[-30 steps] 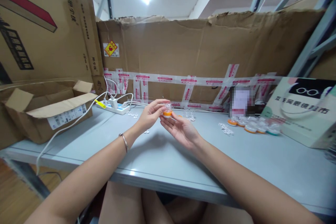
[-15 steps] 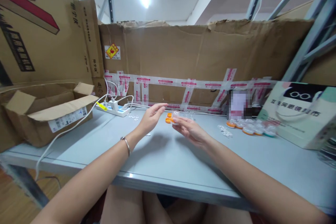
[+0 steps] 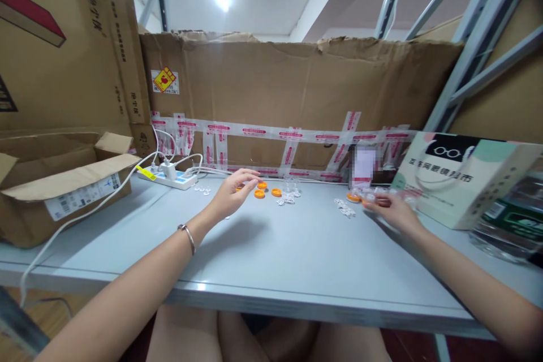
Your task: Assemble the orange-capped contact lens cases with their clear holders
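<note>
My left hand (image 3: 235,192) hovers over the table's middle, fingers stretched out and nothing in them. Just beyond its fingertips lie several orange round caps (image 3: 259,194). Clear plastic pieces (image 3: 292,185) are grouped to their right, with small white pieces (image 3: 288,199) in front. Over on the right, my right hand (image 3: 396,212) is closed on a small round case with an orange base and clear top (image 3: 368,202), slightly blurred. It is at the row of similar cases (image 3: 353,198), partly hiding them. A pile of white pieces (image 3: 344,208) lies left of that hand.
A phone (image 3: 363,167) stands upright behind the cases. A paper bag (image 3: 458,181) and a large water bottle (image 3: 509,220) are at the right. On the left are an open carton (image 3: 80,181) and a power strip (image 3: 178,178) with cables. Large cardboard (image 3: 271,79) walls the back.
My right hand has moved from the middle to the cases on the right, carrying the small round case. My left hand stays over the middle. The view has turned slightly right.
</note>
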A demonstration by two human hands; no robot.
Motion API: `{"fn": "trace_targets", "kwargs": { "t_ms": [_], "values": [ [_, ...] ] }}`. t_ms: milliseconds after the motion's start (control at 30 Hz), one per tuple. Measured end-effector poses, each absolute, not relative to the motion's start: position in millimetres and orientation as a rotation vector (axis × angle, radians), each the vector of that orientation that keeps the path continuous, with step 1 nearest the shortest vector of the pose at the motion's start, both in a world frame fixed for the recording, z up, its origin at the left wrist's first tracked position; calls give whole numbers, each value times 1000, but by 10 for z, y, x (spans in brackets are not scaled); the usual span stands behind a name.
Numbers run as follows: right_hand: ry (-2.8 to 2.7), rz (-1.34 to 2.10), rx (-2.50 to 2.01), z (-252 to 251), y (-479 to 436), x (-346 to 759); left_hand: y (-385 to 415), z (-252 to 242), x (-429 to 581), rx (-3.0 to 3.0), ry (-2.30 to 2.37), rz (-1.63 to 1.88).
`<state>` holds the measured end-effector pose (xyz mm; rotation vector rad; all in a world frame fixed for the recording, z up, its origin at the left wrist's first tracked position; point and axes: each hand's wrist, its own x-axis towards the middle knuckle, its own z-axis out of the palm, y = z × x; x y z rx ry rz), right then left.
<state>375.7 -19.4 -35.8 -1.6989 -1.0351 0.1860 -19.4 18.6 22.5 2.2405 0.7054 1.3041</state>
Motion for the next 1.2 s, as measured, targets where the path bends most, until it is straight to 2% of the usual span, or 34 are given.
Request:
{"fn": "trace_targets", "kwargs": {
  "t_ms": [167, 400, 533, 633, 700, 800, 933, 1033, 1200],
  "values": [
    [-1115, 69, -1945, -415, -96, 3771, 169, 225, -188, 2297, 701, 1293],
    [-1127, 5, -2031, -271, -228, 3626, 170, 280, -228, 2310, 672, 1311],
    [-1163, -94, -1975, -50, -412, 3413, 235, 408, -359, 2167, 795, 1528],
    [-1371, 28, -1789, 141, -480, 3059, 350, 484, -520, 2031, 1006, 1627],
    [-1616, 143, -1622, 246, -457, 2751, 444, 495, -635, 2057, 1239, 1524],
    [-1917, 217, -1431, 318, -323, 2277, 588, 440, -790, 2279, 1701, 1085],
    [-2144, 295, -1294, 184, -74, 1830, 763, 270, -957, 2308, 1926, 715],
    [-2143, 344, -1237, -18, 51, 1731, 874, 131, -1029, 2270, 2032, 562],
    [-2084, 427, -1293, -205, 97, 1871, 997, -15, -1015, 2250, 2066, 506]
  ]
}}
